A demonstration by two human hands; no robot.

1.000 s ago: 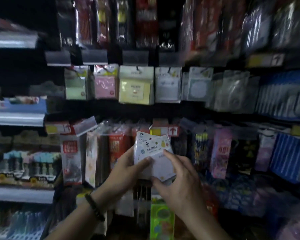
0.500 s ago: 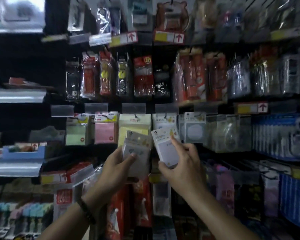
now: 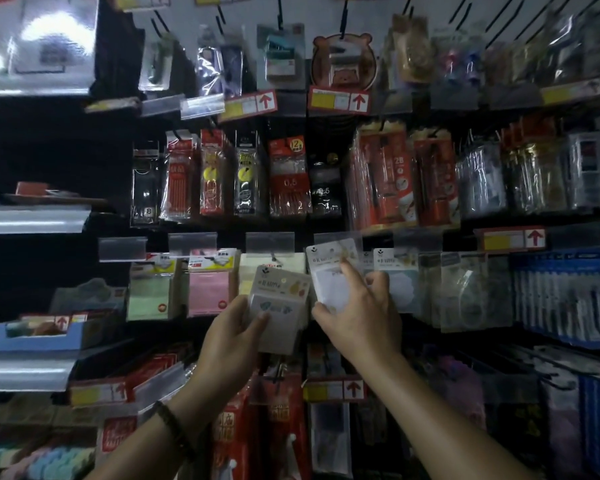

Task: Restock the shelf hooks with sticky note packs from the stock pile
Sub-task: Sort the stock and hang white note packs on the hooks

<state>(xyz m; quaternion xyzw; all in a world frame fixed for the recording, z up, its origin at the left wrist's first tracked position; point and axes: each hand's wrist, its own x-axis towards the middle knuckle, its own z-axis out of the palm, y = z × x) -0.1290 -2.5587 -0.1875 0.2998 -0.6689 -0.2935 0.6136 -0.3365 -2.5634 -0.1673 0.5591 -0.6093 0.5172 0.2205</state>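
Head view. Pinches 1 pack [image 3: 329, 277] with right hand [image 3: 359, 315], finger on its card top, thumb low, up against the hung packs [image 3: 397, 280]. Grips spare packs [image 3: 279, 306] in left hand [image 3: 231, 339], just beside and lower. Could miss the hook [image 3: 273, 255] or slip: dim light, slick shiny wrap. Flat, thin, square shapes with stiff card tops.
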